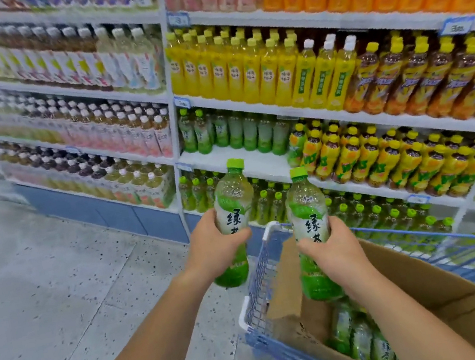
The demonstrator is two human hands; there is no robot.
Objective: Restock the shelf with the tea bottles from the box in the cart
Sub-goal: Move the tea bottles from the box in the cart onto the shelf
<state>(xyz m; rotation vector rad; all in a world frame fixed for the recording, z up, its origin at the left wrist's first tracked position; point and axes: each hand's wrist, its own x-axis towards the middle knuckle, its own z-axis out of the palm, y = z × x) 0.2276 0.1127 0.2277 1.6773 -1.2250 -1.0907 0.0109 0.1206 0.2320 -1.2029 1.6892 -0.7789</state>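
The left hand [213, 247] has its fingers curled round the middle of the first tea bottle [232, 193], green-capped and held upright over the floor just outside the left rim of the cart [256, 275]. The right hand [334, 251] grips the second tea bottle [305, 202] in the same manner, upright above the open cardboard box [431, 279] that sits in the cart, with the remaining tea bottles [359, 339] packed in its bottom. On the shelf [258, 160] ahead, a bare white stretch runs along the front edge before a back row of green bottles [234, 131].
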